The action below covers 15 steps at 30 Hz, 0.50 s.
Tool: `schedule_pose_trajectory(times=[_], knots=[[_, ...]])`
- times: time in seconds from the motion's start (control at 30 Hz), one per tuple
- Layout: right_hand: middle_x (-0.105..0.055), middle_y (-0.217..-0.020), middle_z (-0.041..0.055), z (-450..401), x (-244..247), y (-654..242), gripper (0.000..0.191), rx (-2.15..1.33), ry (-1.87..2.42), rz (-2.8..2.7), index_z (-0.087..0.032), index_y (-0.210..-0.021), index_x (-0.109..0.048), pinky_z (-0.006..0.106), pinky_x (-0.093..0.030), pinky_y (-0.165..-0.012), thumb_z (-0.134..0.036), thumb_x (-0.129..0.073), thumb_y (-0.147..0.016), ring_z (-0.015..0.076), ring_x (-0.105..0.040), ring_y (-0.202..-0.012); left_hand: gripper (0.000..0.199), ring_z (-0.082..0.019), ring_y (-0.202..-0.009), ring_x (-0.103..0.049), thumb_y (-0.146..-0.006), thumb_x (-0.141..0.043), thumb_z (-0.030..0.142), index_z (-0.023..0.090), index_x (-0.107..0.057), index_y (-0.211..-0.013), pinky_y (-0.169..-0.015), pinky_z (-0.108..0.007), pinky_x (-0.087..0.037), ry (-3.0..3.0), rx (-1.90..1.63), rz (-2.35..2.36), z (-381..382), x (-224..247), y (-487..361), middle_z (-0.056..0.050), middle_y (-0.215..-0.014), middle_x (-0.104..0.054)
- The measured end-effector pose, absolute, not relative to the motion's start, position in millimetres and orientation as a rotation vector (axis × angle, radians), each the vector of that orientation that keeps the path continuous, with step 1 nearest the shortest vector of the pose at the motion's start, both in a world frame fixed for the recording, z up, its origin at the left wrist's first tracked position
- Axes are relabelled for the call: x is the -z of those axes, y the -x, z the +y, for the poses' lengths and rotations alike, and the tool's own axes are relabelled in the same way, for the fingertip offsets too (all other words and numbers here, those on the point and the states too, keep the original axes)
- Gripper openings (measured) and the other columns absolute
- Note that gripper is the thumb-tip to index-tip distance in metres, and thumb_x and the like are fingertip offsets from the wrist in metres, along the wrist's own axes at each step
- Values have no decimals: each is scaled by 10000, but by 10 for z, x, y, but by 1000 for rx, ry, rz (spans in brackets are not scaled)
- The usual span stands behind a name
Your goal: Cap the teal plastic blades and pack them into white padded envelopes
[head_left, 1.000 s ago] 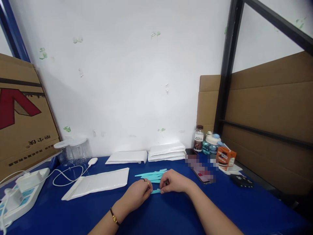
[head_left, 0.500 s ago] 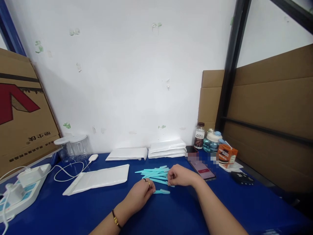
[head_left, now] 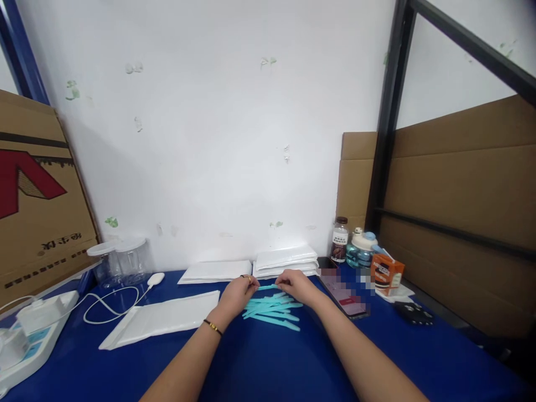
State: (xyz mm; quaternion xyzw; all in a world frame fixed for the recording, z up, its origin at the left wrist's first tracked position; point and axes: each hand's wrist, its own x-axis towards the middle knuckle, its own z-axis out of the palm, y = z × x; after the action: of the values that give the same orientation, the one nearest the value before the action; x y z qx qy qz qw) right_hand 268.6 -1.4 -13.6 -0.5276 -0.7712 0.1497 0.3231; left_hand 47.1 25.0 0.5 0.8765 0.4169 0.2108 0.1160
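A slim turquoise eyebrow razor (head_left: pixel 267 287) stretches between my two hands, just past a loose pile of similar razors (head_left: pixel 272 306). My left hand (head_left: pixel 238 294) pinches its left end, fingertips together. At the other end, my right hand (head_left: pixel 295 285) has thumb and fingers closed on it. Below the hands, the pile lies fanned out on the blue table (head_left: pixel 268 363), its pieces overlapping. The razor's ends are hidden in my fingers.
White padded mailers lie at left (head_left: pixel 167 315), behind (head_left: pixel 218 271) and in a stack (head_left: pixel 287 261). A phone (head_left: pixel 343 293), brown bottle (head_left: pixel 339 240), orange box (head_left: pixel 387 273) and black object (head_left: pixel 414 313) are right. Clear jars (head_left: pixel 132 261), a white cable (head_left: pixel 111 321) and power strip (head_left: pixel 46 340) are left.
Both hands have moved from the near side of the pile to its far side. The right hand now grips the same razor as the left. The camera view has tilted up slightly.
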Motion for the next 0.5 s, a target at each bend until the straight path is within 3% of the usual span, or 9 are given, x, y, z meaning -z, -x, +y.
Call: schedule_pose_trajectory(times=[0.1,0.3,0.5], knots=[[-631,-814,29,113,212,-2706,148,-267,1394,-2060,-197,-814,-686,224,-405,-702,-172,-551,-759,149,-562,-760,177,-146,-849,-571,-837,-432,211,212,-605,-875,-757,-223,-379,-2580,-643,1244,428,73,-500,-20,-912,-640],[-621,-807,30,190,380,-2905,159,-231,1464,-2054,-185,-786,-674,220,-398,-716,-136,-524,-778,143,-562,-762,211,-150,-855,-567,-847,-403,187,201,-611,-879,-776,-234,-373,-2602,-618,1370,537,238,-457,-34,-909,-639],[-625,-842,41,175,360,-3038,142,-178,1550,-2015,-199,-837,-688,247,-390,-741,-202,-562,-773,167,-553,-817,219,-159,-885,-561,-827,-444,218,223,-607,-974,-797,-250,-370,-2588,-623,1421,571,239,-399,-29,-954,-632]])
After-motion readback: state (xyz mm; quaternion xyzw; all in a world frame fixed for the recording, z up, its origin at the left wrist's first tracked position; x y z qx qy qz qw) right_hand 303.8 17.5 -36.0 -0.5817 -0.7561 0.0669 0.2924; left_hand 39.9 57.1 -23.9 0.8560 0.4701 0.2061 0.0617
